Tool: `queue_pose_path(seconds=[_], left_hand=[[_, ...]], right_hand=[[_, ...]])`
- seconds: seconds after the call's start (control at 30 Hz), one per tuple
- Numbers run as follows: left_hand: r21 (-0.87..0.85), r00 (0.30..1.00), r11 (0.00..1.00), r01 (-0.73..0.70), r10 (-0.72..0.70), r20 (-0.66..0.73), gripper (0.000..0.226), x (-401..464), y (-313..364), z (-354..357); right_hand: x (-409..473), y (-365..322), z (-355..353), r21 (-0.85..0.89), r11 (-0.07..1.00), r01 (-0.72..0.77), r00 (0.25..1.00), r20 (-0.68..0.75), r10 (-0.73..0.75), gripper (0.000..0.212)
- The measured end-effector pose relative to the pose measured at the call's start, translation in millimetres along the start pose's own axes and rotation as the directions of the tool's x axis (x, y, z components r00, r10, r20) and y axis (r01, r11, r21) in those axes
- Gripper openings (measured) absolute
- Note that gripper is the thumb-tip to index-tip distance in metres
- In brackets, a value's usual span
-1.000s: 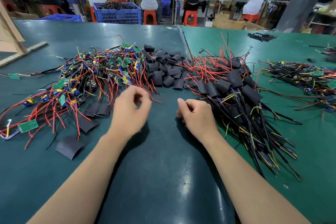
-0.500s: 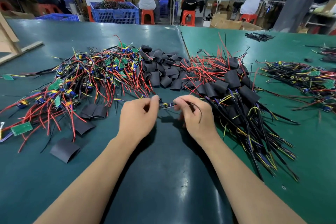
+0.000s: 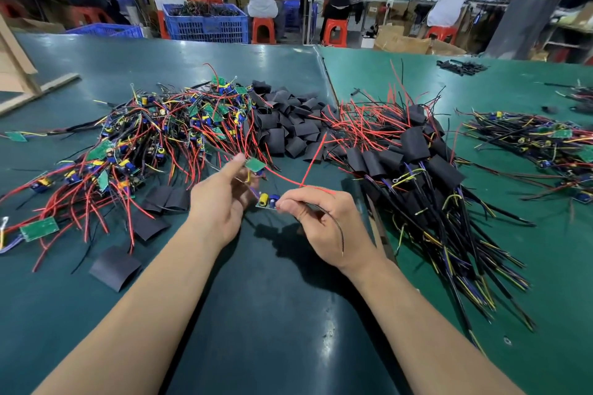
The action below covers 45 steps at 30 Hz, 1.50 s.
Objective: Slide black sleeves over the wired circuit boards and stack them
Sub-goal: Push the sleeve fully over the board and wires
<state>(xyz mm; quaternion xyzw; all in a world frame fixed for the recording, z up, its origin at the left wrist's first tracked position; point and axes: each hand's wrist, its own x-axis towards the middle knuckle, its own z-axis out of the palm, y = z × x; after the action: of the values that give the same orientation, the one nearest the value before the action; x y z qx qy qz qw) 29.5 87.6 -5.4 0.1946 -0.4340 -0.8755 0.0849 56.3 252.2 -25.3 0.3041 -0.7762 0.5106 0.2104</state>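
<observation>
While hands (image 3: 221,202) (image 3: 321,218) pinch boards (image 3: 268,200), sleeves (image 3: 288,128) apparently wait.

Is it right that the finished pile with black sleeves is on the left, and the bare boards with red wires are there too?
Not quite. The head view shows the sleeved pile on the right of the table. The bare boards with red wires are on the left, as you said. Both hands, left and right, hold one bare board between the piles.

Your right hand (image 3: 324,221) pinches a small circuit board (image 3: 268,200) by its end, your left hand (image 3: 221,202) pinches a green board (image 3: 255,164) just above it, with loose black sleeves (image 3: 288,125) beyond both grips and sleeved boards (image 3: 414,151) right of them.
</observation>
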Motion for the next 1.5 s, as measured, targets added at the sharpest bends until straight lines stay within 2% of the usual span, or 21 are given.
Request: queue_pose_path(seconds=[0.13,0.27,0.33,0.4,0.47,0.53,0.6,0.63,0.67,0.7,0.77,0.83,0.9,0.97,1.03,1.07,1.13,1.2,1.3,1.4,1.5], left_hand=[[-0.131,0.983,0.987,-0.088,0.064,-0.171,0.01,8.5,4.1,-3.8],[-0.134,0.937,0.952,-0.274,0.233,-0.261,0.024,12.2,16.2,-12.4],[0.012,0.87,0.925,-0.38,0.362,-0.336,0.027,17.6,22.4,-20.0],[0.305,0.787,0.855,-0.42,0.511,-0.347,0.019,23.7,26.4,-28.9],[0.636,0.718,0.659,-0.402,0.657,-0.227,0.017,25.6,26.0,-35.6],[0.862,0.7,0.365,-0.351,0.714,-0.017,0.019,20.3,23.9,-39.8],[0.969,0.75,0.06,-0.24,0.646,0.146,0.031,16.8,24.1,-43.7],[0.983,0.777,-0.051,-0.179,0.606,0.173,0.035,18.4,25.6,-47.2],[0.985,0.786,-0.113,-0.13,0.594,0.172,0.037,21.3,27.8,-51.6],[0.988,0.778,-0.125,-0.093,0.61,0.15,0.039,23.1,31.0,-55.5],[0.991,0.707,-0.092,-0.101,0.694,0.136,0.045,23.9,35.9,-60.6],[0.966,0.605,-0.117,-0.23,0.761,0.236,0.04,22.8,33.9,-55.5],[0.894,0.564,-0.159,-0.418,0.727,0.393,0.027,17.1,23.8,-42.3],[0.766,0.56,-0.095,-0.636,0.627,0.542,0.018,3.6,8.4,-26.8],[0.643,0.611,0.111,-0.758,0.466,0.64,0.033,-13.6,-3.9,-15.5],[0.611,0.632,0.189,-0.769,0.369,0.681,0.042,-20.5,-8.6,-11.5],[0.591,0.619,0.185,-0.785,0.199,0.76,0.051,-29.1,-17.7,-7.6],[0.581,0.604,0.187,-0.792,0.095,0.792,0.044,-31.9,-21.5,-5.7],[0.573,0.615,0.347,-0.743,0.015,0.789,0.03,-31.3,-17.9,-6.1],[0.566,0.585,0.34,-0.751,-0.056,0.809,0.039,-32.5,-18.3,-8.2],[0.577,0.585,0.208,-0.79,-0.027,0.811,0.019,-32.7,-27.1,-6.2]], right_hand=[[2.2,3.4,-3.8,0.009,1.0,-0.027,1.0,-0.017,0.027,0.014],[8.3,10.0,-16.6,0.084,0.993,-0.085,0.949,-0.298,0.107,0.019],[9.9,13.3,-23.3,0.15,0.978,-0.145,0.902,-0.385,0.193,0.02],[9.6,17.1,-25.5,0.135,0.969,-0.204,0.892,-0.383,0.241,0.026],[8.6,19.5,-23.2,0.058,0.971,-0.231,0.919,-0.316,0.237,0.022],[8.3,17.7,-19.9,0.057,0.961,-0.269,0.937,-0.214,0.275,0.016],[8.4,13.9,-19.9,0.151,0.937,-0.314,0.929,-0.153,0.336,0.014],[8.6,12.2,-20.7,0.234,0.914,-0.33,0.918,-0.144,0.368,0.013],[8.9,10.8,-22.0,0.324,0.881,-0.345,0.905,-0.136,0.404,0.011],[9.6,9.4,-24.1,0.391,0.846,-0.363,0.891,-0.122,0.438,0.008],[11.7,7.5,-27.5,0.443,0.79,-0.423,0.862,-0.072,0.502,0.006],[13.4,6.2,-29.5,0.477,0.724,-0.498,0.831,0.025,0.555,0.008],[14.0,3.9,-29.1,0.507,0.66,-0.554,0.807,0.13,0.576,0.01],[14.8,2.0,-26.8,0.525,0.626,-0.577,0.79,0.165,0.59,0.013],[15.8,0.8,-26.3,0.584,0.582,-0.566,0.777,0.142,0.613,0.018],[16.7,0.8,-27.1,0.625,0.557,-0.547,0.771,0.118,0.625,0.019],[18.6,1.6,-30.3,0.711,0.482,-0.513,0.753,0.103,0.65,0.018],[19.4,1.4,-31.0,0.756,0.398,-0.519,0.735,0.157,0.66,0.015],[19.1,2.2,-24.2,0.733,0.384,-0.562,0.706,0.184,0.684,0.015],[20.2,6.4,-20.6,0.691,0.408,-0.596,0.672,0.152,0.725,0.024],[19.0,9.1,-17.8,0.63,0.473,-0.616,0.686,0.134,0.715,0.032]])
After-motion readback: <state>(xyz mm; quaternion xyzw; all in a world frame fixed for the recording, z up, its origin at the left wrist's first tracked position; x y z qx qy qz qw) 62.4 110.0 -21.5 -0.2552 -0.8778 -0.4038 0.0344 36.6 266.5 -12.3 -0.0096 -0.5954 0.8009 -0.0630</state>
